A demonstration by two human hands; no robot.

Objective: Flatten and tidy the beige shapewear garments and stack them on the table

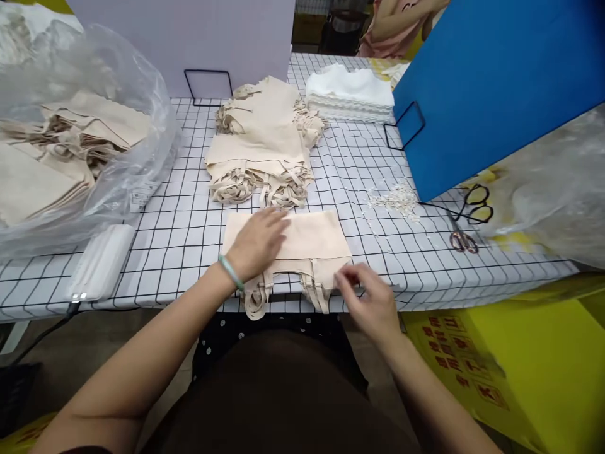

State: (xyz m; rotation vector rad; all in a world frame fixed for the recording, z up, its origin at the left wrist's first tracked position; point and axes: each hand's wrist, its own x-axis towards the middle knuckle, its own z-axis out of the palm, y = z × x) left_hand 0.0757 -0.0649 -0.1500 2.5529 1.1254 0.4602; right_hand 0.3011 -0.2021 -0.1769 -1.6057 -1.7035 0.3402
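Clear plastic, far out to the left of the left hand, forms a big crumpled bag [118, 126] stuffed with folded beige cloth, and just below it a white gadget [101, 261] with a dark cable lies on the checked table [179, 221]. The left hand [258, 243], a pale green bracelet [230, 272] on its wrist, lies open and flat with fingers spread on the left half of a beige garment [312, 236]. This garment is spread at the near edge of the table, its straps [258, 301] hanging over the edge between the two hands. Beyond the hands, further back on the table, sits a pile of like garments [265, 145]. The right hand [368, 296] is at the garment's lower right corner with thumb and fingertips drawn together; it is too blurred to tell whether cloth is actually nipped between them. The step in hand looks like smoothing and squaring this one piece, the left palm pinning it while the right tends to the corner. Any further handling calls for the palm to keep its weight on the cloth, since the piece lies right at the table's edge and could slide off. Beyond the right hand is a stack of white cloth [350, 94]; to its right are thread scraps [394, 198], scissors [466, 221], a leaning blue board [496, 82] and a yellow box [534, 366].
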